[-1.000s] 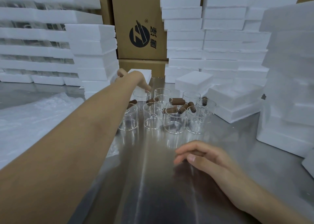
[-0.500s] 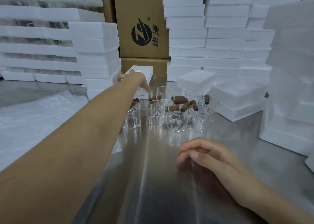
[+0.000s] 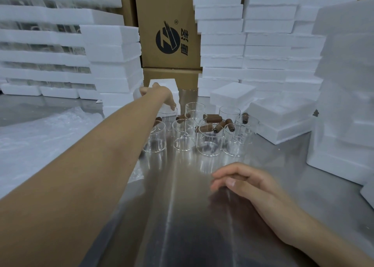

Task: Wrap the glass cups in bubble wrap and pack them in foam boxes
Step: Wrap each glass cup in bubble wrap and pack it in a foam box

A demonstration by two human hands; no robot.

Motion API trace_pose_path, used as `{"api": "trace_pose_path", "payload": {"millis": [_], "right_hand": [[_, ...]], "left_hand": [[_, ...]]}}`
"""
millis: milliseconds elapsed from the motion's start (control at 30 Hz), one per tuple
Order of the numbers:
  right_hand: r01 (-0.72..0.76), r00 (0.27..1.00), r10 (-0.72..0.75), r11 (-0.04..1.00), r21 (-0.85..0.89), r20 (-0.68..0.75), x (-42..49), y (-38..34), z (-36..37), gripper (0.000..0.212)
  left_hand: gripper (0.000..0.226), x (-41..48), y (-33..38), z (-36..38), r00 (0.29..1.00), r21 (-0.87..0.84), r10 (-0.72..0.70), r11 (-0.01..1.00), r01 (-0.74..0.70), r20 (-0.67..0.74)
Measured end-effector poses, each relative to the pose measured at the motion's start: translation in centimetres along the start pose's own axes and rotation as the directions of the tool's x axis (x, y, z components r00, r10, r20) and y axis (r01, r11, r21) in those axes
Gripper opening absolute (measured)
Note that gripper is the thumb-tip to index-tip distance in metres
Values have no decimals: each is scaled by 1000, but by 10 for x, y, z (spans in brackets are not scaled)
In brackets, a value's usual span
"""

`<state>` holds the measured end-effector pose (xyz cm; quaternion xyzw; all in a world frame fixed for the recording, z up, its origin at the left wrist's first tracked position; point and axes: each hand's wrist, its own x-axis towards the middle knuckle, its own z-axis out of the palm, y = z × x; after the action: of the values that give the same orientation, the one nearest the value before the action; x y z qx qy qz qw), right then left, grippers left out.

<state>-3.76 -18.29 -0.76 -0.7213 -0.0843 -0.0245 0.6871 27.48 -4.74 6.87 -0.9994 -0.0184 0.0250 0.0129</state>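
Note:
Several clear glass cups [image 3: 209, 143] stand grouped on the steel table [image 3: 182, 216], with brown wooden handles [image 3: 212, 118] lying among them. My left arm stretches far over the cups. My left hand [image 3: 158, 94] is at a small white foam box [image 3: 165, 82] behind them, thumb at its left side and fingers curled over its front. My right hand [image 3: 244, 182] rests on the table in front of the cups, fingers relaxed and holding nothing. A sheet of bubble wrap [image 3: 40, 137] lies on the table to the left.
Tall stacks of white foam boxes [image 3: 242, 43] stand along the back and on both sides. Brown cardboard cartons [image 3: 168, 33] stand behind the middle. Two low foam boxes [image 3: 281, 120] lie just right of the cups. A high foam stack [image 3: 344, 84] stands at the right.
My left hand has stayed at the small foam box with hardly any shift. My right hand has kept its place on the table.

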Motion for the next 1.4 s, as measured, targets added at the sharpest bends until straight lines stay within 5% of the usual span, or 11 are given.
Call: {"api": "trace_pose_path", "payload": {"millis": [233,333,467,600,733,867,1067,1267,1333,1400], "right_hand": [[18,1000,-18,1000,-5,1,0,1,0,21],[15,1000,-15,1000,-4,0,1,1,0,19],[20,1000,-20,1000,0,6,1,2,0,19],[20,1000,-20,1000,1,7,2,2,0,18],[25,1000,-25,1000,-4,4,1,2,0,18],[19,1000,-19,1000,-8,8,1,1,0,18],[22,1000,-22,1000,-19,-4,0,-1,1,22],[21,1000,-21,999,-24,-2,1,0,-1,15],[20,1000,-20,1000,-21,-1,1,1,-1,15],[28,1000,-28,999,-15,-7,1,1,-1,14]], "left_hand": [[79,5,-1,0,996,13,61,998,-60,-59],[35,11,-4,2,989,61,122,991,-117,-79],[40,10,-7,4,985,102,137,987,-126,-103],[22,6,-12,2,984,222,165,964,-148,-60],[31,3,-17,2,980,324,196,930,-174,-36],[30,9,-25,1,981,200,179,967,-160,-80],[72,5,-31,2,967,286,184,950,-128,-178],[97,8,-23,-15,991,356,131,927,-118,-13],[89,9,-17,-9,962,284,246,937,-205,-116],[71,13,-12,2,852,279,469,871,-403,-234]]}}
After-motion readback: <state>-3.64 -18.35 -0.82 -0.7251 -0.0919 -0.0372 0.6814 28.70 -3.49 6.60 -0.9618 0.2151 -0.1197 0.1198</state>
